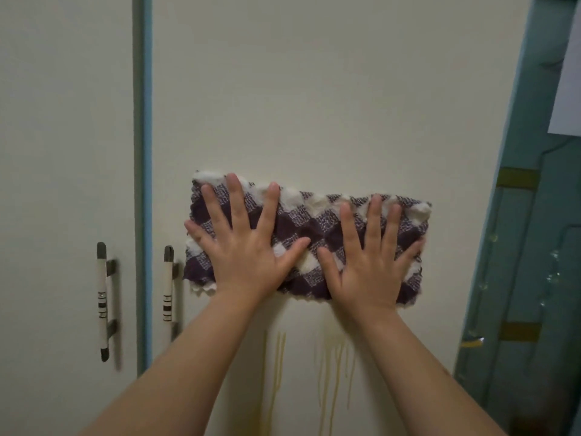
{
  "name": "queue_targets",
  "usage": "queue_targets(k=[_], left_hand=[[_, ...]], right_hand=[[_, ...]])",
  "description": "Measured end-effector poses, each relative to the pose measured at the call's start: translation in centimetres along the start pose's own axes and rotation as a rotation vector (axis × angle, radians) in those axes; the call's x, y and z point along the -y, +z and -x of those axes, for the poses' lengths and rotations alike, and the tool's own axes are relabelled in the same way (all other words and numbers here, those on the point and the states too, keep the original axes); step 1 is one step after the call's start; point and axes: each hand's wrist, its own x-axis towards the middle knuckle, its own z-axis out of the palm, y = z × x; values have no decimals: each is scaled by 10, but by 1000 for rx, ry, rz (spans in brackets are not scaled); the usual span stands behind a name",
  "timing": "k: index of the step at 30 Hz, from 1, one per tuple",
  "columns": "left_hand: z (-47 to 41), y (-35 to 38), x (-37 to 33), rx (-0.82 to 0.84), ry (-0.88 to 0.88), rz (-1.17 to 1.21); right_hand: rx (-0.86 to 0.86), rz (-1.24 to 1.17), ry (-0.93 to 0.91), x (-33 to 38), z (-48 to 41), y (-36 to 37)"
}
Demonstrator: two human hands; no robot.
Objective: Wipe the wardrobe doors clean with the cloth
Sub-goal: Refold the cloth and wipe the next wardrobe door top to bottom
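A purple-and-white checked fluffy cloth (309,228) lies flat against the cream right-hand wardrobe door (314,89), its long axis running left to right and dipping slightly toward the right. The left hand (242,247) and right hand (371,262) press on it with palms flat and fingers straight and spread, gripping nothing. Yellow drip streaks (276,366) run down the door just below. Left of the cloth are two cream banded bar handles (168,284), one on each side of a blue strip (143,152). A teal panel (518,247) stands at the right.
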Motion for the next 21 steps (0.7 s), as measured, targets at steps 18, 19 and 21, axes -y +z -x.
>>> queue_targets(k=[18,19,21], left_hand=[[140,18,21,136,25,-16],[138,17,18,148,14,-15],[121,12,10,166,-15,-13]], right_hand=[[221,8,2,7,140,9],[226,1,11,8,137,8],[206,-8,32,6,119,6]])
